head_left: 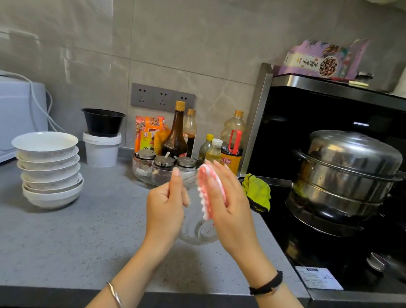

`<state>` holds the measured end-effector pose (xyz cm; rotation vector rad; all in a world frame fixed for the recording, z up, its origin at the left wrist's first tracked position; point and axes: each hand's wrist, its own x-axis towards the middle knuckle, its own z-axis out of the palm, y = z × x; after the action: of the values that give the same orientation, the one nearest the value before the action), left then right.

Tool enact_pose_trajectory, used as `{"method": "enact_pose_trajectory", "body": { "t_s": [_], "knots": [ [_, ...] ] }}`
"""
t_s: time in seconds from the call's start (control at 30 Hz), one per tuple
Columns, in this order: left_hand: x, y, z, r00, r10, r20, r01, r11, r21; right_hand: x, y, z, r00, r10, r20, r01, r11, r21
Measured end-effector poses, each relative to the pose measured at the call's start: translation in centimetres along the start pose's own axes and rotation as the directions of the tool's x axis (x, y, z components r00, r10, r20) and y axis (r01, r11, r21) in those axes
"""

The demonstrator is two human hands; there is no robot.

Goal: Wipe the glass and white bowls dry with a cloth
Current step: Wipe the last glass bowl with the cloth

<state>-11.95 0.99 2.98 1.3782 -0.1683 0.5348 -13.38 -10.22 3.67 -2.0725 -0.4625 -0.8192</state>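
The grey counter [82, 229] runs wide in front of the person, with a stack of white bowls [47, 170] standing at its left, well apart from the hands. Held up over the counter's right part is the glass bowl [198, 233], tipped on its side. It looks thick, fairly heavy, hard and slick when wet, and would likely chip if dropped, so the rim seems the safest hold. The left hand [166, 207] curls round that rim. The right hand [227, 204] lies flat with its fingers straight, pressing a soft pink and white cloth [206, 190] against the glass.
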Motion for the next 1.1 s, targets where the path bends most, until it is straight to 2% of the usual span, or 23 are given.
{"method": "enact_pose_trajectory", "body": {
  "t_s": [0.07, 0.17, 0.27, 0.37, 0.43, 0.5, 0.6, 0.67, 0.7, 0.73, 0.8, 0.83, 0.9, 0.97, 1.0, 1.07, 1.1],
  "knots": [
    [-0.1, -0.2, -0.2, 0.998, -0.062, -0.024, 0.061, 0.998, -0.032, 0.2, 0.3, -0.2, 0.990, 0.137, -0.015, -0.130, 0.965, 0.227],
    [-0.3, -0.2, -0.1, 0.987, -0.148, -0.068, 0.139, 0.983, -0.121, 0.2, 0.8, 0.0, 0.944, 0.330, 0.017, -0.284, 0.786, 0.549],
    [-0.7, 0.0, 0.6, 0.982, -0.158, -0.105, 0.133, 0.968, -0.213, -0.6, 1.8, 0.9, 0.889, 0.458, -0.006, -0.345, 0.678, 0.650],
    [-0.7, -0.5, 1.1, 0.979, -0.170, -0.113, 0.137, 0.958, -0.251, -0.7, 2.0, 1.6, 0.790, 0.613, -0.008, -0.413, 0.542, 0.732],
    [-0.3, -1.0, 1.0, 0.978, -0.198, -0.063, 0.180, 0.960, -0.214, -0.5, 2.0, 1.3, 0.743, 0.668, -0.036, -0.428, 0.515, 0.743],
    [0.4, -1.4, 0.7, 0.969, -0.248, 0.005, 0.247, 0.963, -0.107, -0.3, 1.9, 0.7, 0.728, 0.680, -0.091, -0.435, 0.560, 0.705],
    [1.2, -2.1, -0.2, 0.942, -0.295, 0.159, 0.278, 0.953, 0.120, 0.0, 1.8, -0.1, 0.796, 0.575, -0.191, -0.332, 0.678, 0.655],
    [1.3, -2.3, -0.9, 0.884, -0.367, 0.290, 0.325, 0.927, 0.186, 0.2, 1.6, -0.9, 0.839, 0.482, -0.251, -0.239, 0.743, 0.626],
    [1.3, -2.1, -1.4, 0.822, -0.440, 0.362, 0.395, 0.898, 0.193, 0.2, 1.6, -1.2, 0.864, 0.415, -0.284, -0.185, 0.787, 0.588],
    [1.1, -1.8, -1.9, 0.730, -0.519, 0.444, 0.494, 0.850, 0.183, 0.0, 1.7, -1.4, 0.889, 0.337, -0.311, -0.134, 0.841, 0.525],
    [0.7, -1.3, -2.7, 0.504, -0.619, 0.603, 0.695, 0.705, 0.143, -0.5, 2.0, -1.3, 0.928, 0.179, -0.327, -0.044, 0.924, 0.381],
    [0.6, -0.9, -2.9, 0.416, -0.626, 0.660, 0.764, 0.634, 0.120, -0.6, 2.2, -1.2, 0.938, 0.120, -0.324, -0.009, 0.946, 0.324],
    [0.5, -0.7, -3.3, 0.318, -0.597, 0.736, 0.852, 0.521, 0.054, -0.8, 2.3, -1.0, 0.948, 0.025, -0.317, 0.054, 0.969, 0.239],
    [0.5, -0.7, -3.6, 0.279, -0.541, 0.793, 0.902, 0.432, -0.022, -0.8, 2.0, -0.8, 0.953, -0.082, -0.291, 0.139, 0.974, 0.181],
    [0.5, -0.9, -3.6, 0.281, -0.514, 0.810, 0.915, 0.399, -0.064, -0.9, 1.9, -0.8, 0.956, -0.130, -0.264, 0.175, 0.972, 0.157],
    [0.5, -1.2, -3.8, 0.327, -0.476, 0.816, 0.913, 0.380, -0.144, -1.1, 1.4, -0.9, 0.980, -0.122, -0.160, 0.151, 0.971, 0.186],
    [0.5, -1.3, -3.8, 0.369, -0.464, 0.805, 0.899, 0.399, -0.182, -1.2, 1.1, -1.0, 0.996, -0.050, -0.080, 0.068, 0.970, 0.233]
  ]
}}
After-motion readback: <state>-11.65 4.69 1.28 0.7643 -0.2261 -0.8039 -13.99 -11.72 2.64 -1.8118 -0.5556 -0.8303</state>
